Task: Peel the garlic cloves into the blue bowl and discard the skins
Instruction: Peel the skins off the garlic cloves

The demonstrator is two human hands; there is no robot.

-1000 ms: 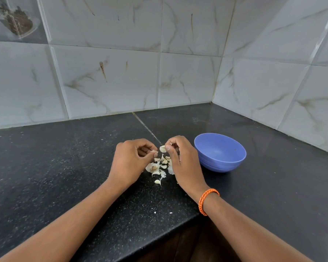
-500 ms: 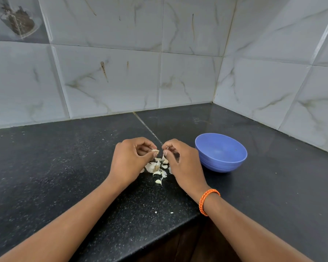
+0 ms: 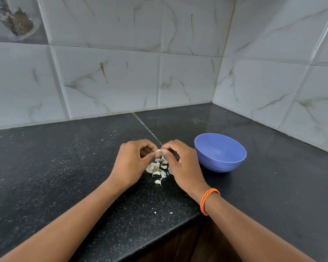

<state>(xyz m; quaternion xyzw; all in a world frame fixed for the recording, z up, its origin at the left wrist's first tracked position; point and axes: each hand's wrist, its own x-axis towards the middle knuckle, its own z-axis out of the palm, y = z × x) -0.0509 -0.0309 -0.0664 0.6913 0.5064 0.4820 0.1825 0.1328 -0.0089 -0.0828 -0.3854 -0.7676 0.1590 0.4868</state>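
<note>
Both hands (image 3: 133,163) (image 3: 182,163) pinch 1 garlic clove (image 3: 158,151) above loose skins (image 3: 156,170) — blue bowl (image 3: 220,153) just right.

On the counter (image 3: 64,167), the bowl (image 3: 220,152) sits right of both hands. The garlic pile (image 3: 156,170) lies between them, below the pinched clove (image 3: 158,151).
</note>
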